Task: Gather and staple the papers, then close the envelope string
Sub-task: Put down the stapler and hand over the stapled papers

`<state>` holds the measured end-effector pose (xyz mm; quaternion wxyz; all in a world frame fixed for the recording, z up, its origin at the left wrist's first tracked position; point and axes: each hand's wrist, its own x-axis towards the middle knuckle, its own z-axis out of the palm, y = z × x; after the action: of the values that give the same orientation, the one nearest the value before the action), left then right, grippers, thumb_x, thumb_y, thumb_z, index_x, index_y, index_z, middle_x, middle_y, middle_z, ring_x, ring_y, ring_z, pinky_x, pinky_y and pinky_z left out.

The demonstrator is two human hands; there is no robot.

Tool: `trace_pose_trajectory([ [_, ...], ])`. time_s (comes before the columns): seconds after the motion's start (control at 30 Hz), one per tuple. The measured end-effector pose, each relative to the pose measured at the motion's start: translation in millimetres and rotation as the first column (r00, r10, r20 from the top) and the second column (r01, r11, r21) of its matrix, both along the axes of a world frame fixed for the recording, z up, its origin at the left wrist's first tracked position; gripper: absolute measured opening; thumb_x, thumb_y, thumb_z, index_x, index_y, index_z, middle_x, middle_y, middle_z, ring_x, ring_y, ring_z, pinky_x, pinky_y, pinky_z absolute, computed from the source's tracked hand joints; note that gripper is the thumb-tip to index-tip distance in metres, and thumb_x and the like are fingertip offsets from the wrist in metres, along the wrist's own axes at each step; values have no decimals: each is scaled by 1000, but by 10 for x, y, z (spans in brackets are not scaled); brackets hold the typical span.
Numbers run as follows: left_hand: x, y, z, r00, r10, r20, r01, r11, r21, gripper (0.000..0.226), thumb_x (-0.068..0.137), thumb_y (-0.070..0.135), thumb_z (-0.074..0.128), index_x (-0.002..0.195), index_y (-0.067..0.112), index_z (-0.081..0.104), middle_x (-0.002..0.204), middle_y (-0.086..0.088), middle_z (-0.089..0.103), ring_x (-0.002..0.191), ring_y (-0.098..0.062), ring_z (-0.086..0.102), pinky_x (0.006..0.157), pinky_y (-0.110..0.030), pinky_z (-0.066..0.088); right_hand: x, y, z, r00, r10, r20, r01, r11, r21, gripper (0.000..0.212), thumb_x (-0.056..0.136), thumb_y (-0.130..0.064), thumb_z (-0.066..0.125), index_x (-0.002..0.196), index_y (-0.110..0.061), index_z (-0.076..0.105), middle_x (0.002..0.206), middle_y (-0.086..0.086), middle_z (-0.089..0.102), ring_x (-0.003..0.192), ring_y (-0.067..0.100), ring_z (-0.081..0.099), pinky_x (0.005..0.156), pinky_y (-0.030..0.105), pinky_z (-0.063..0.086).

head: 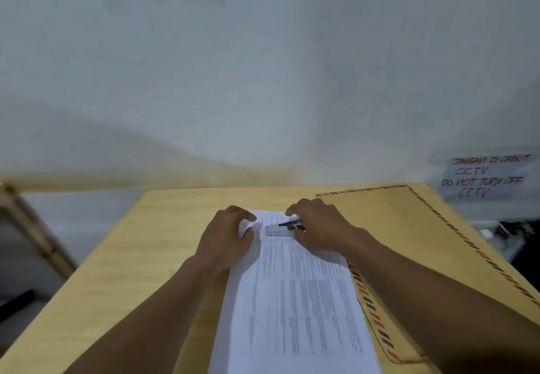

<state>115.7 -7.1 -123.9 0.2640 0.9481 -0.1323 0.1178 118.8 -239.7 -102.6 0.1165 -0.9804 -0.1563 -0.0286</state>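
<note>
Pale wall rises behind a wooden table (pixel 117 256), where printed papers (pixel 295 300) lie beside and partly over a striped-edged envelope (pixel 394 227). Left hand (pixel 228 239) pinches the papers' far-left corner; right hand (pixel 318 227) grips a stapler (pixel 285 226) at their far edge.

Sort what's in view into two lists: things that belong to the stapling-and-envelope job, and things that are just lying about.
Part of the job:
- papers, stacked on the table
- stapler, in the right hand at the papers' far edge
- left hand, holding the papers' far left corner
- envelope, lying to the right, partly under the papers

Just there:
- handwritten CCTV notice on the wall
- wooden table
</note>
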Motion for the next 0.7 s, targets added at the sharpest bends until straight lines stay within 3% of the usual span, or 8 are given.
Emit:
trace_pose_trajectory([
  [0.13, 75, 102, -203, 999, 13, 51, -14, 1000, 28, 30, 86, 42, 50, 101, 33, 74, 111, 13, 69, 107, -16, 63, 87, -37, 53, 165, 110, -35, 999, 20, -34, -20, 1000, -9, 33, 90, -44, 64, 120, -29, 64, 117, -4, 62, 110, 23, 55, 94, 44, 42],
  [0.3, 122, 119, -275, 992, 21, 127, -25, 999, 29, 26, 86, 40, 51, 100, 33, 72, 107, 15, 68, 104, -14, 60, 81, -33, 50, 540, 152, 160, 1000, -3, 3, 2, 999, 54, 31, 89, -33, 64, 120, -30, 64, 118, -1, 63, 110, 25, 56, 91, 42, 43],
  [0.53, 142, 118, -303, 996, 15, 88, -17, 1000, 18, 28, 87, 44, 51, 107, 36, 69, 114, 18, 62, 112, -8, 53, 90, -33, 45, 1020, 199, 39, 989, -116, -93, 122, 991, 59, 25, 88, -40, 69, 112, -33, 68, 117, -3, 59, 113, 28, 53, 87, 41, 34],
  [0.7, 120, 116, -288, 997, 24, 73, -24, 1000, -6, 32, 86, 45, 53, 110, 31, 70, 114, 10, 62, 112, -13, 54, 93, -36, 46, 971, 176, 10, 983, -149, -105, 158, 984, 86, 45, 90, -46, 65, 132, -34, 57, 131, 0, 54, 124, 31, 48, 92, 45, 33],
])
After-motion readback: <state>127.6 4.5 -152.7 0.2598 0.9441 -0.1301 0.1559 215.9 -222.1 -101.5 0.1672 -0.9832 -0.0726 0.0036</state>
